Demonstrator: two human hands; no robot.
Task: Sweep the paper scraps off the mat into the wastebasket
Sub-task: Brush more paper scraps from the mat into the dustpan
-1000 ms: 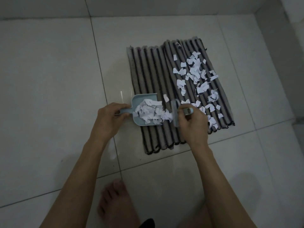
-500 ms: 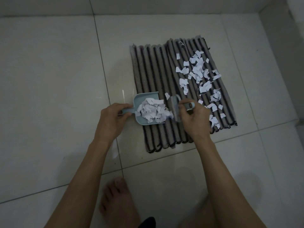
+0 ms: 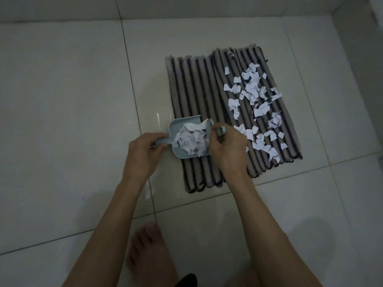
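No readable text, label, brand, number or sign shows anywhere.

Light is dim and flat throughout. My arms cast soft shadows on the tile floor (image 3: 62, 100), lower right. A faint glare streak sits beside the mat (image 3: 192, 83). Wide-angle bending shows at edges; corners darken.

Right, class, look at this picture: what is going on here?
A person is sweeping paper scraps off a striped mat. The left hand holds a small dustpan heaped with scraps, and the right hand grips a little brush at its mouth. Many loose scraps lie on the mat's right half. No wastebasket is visible.
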